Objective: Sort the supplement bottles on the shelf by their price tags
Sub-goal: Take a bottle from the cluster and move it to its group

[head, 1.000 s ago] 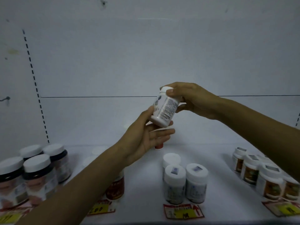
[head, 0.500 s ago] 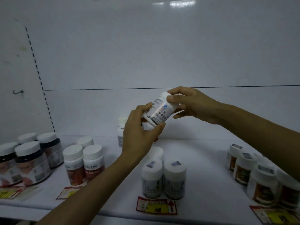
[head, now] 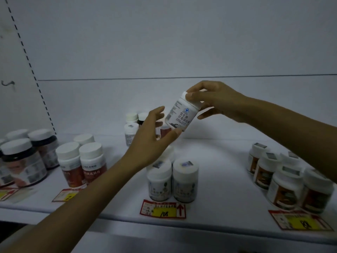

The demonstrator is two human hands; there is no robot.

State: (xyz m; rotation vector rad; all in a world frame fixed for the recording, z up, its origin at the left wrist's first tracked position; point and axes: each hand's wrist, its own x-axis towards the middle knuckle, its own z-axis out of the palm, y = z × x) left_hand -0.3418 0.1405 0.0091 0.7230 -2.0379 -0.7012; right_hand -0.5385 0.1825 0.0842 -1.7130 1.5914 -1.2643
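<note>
With right hand (head: 215,102) pinching cap (head: 183,95) and left hand (head: 148,138) cupping base of tilted white bottle (head: 177,111), read label (head: 183,118), then match against near price tag (head: 163,209)

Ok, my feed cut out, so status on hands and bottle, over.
Right hand grips cap end of white bottle. Left hand holds its base. Bottle tilted, off the shelf. Two similar bottles stand below, behind the price tag.

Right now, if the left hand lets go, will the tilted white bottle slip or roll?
Probably light: the right hand pinches the white bottle by its top. Its smooth label may slip. Round sides would likely roll if laid down.
</note>
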